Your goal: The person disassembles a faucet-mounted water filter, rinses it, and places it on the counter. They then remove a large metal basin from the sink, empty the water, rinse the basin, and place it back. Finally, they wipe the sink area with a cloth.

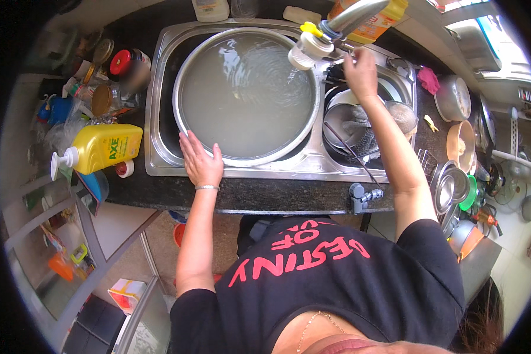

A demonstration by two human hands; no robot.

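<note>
A large round metal basin (pixel 180 128) filled with cloudy water sits over the left bowl of a stainless steel sink (pixel 159 163). My left hand (pixel 201 161) rests with spread fingers on the basin's near left rim. My right hand (pixel 362 73) is raised at the base of the faucet (pixel 356 15), beside its handle; whether the fingers grip the handle cannot be told. The white faucet nozzle (pixel 307 51) with a yellow lever points over the basin's right part, where ripples spread. Bowls (pixel 343 124), a mesh strainer (pixel 400 116) and chopsticks (pixel 349 148) lie in the right bowl, partly behind my right forearm.
A yellow AXE pump bottle (pixel 108 148) and several jars stand left of the sink. Behind it are a white bottle (pixel 211 9) and a yellow-orange container (pixel 371 26). A grey plastic fitting (pixel 363 197) lies at the counter's front edge. To the right are a metal pot (pixel 452 97) and stacked bowls (pixel 453 181).
</note>
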